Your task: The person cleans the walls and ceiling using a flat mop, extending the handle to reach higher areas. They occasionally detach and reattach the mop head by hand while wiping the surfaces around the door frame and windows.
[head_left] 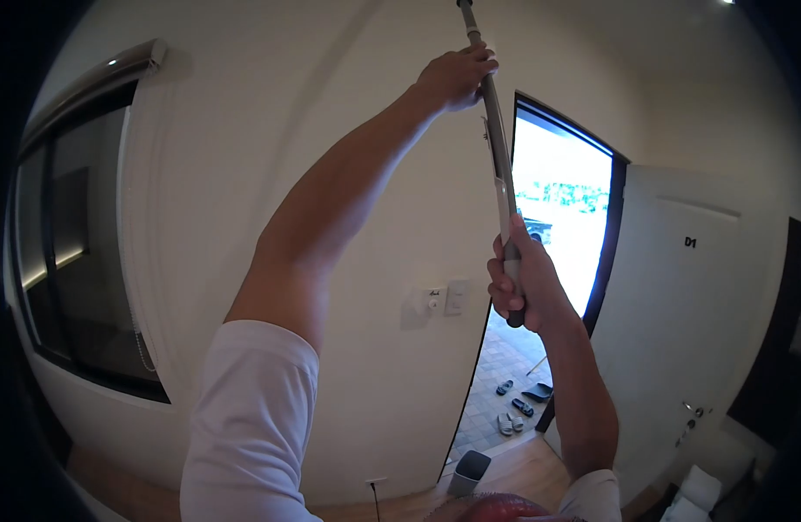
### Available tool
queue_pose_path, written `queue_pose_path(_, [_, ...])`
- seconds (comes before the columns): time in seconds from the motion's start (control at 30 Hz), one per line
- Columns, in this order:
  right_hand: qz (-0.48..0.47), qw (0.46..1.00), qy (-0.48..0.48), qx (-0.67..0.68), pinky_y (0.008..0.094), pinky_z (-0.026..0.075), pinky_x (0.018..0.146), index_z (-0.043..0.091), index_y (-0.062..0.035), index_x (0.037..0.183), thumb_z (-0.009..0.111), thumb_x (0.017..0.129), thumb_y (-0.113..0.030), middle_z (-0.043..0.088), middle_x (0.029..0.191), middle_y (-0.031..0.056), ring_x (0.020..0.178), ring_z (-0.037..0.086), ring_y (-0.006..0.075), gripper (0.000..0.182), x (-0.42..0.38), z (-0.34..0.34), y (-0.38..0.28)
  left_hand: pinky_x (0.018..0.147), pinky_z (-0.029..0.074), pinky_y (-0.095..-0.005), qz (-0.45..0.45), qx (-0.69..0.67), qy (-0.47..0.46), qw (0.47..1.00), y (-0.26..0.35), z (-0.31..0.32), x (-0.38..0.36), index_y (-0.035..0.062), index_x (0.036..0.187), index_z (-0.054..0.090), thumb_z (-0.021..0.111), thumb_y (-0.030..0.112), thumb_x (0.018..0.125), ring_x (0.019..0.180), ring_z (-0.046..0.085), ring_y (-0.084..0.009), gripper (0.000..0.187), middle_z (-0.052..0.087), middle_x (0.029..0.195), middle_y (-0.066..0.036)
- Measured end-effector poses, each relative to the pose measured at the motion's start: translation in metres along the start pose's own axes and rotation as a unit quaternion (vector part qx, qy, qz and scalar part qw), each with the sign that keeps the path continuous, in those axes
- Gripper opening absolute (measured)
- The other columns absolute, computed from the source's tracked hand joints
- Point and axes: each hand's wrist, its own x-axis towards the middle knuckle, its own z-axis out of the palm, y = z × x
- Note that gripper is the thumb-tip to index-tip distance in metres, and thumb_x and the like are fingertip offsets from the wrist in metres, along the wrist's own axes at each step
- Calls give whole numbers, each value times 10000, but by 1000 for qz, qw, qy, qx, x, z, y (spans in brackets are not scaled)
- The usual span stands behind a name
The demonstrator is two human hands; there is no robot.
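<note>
A long grey pole (498, 143) rises steeply, its upper end running out of the top of the view. My left hand (460, 76) is raised high with its fingers wrapped round the upper part of the pole. Lower down, my right hand (524, 277) grips the pole near its dark bottom end, with the fingers closed round it. Between the two hands a pale strip shows along the pole. Both arms reach up in front of a plain wall (374, 226).
An open doorway (561, 191) shows bright outdoors, with several slippers (522, 406) on the paving. A white door (679, 261) marked D1 stands at the right. A dark bin (470, 470) is below. Wall switches (455, 297) are beside the doorway; a window (70, 235) is at left.
</note>
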Motion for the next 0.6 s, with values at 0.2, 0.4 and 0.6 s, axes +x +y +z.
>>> queue_pose_path(0.2, [46,999,-9,-4,271,339,296,437,-113,878,406,1014,-694,382,494,-8,309,358,86,598,-30,-18,39,1140,460,-448,43,58,41,997,26,23,-38,138,1230,618,729,319,940,1449,426,-302,360,563,1418,-88])
queue_pose_path(0.4, [93,993,43,52,257,289,294,461,-130,916,419,1018,-675,391,522,-3,318,329,80,555,-115,-19,128,1213,370,-480,70,-57,28,995,98,21,-116,123,1173,615,723,325,944,1493,360,-337,324,583,1378,-90])
queue_pose_path(0.6, [161,980,60,102,246,282,322,449,-113,907,403,1037,-649,403,540,-1,341,321,80,554,-237,-32,179,1224,335,-509,109,-98,-27,989,209,-1,-181,138,1103,617,694,303,960,1496,352,-322,231,600,1318,-82])
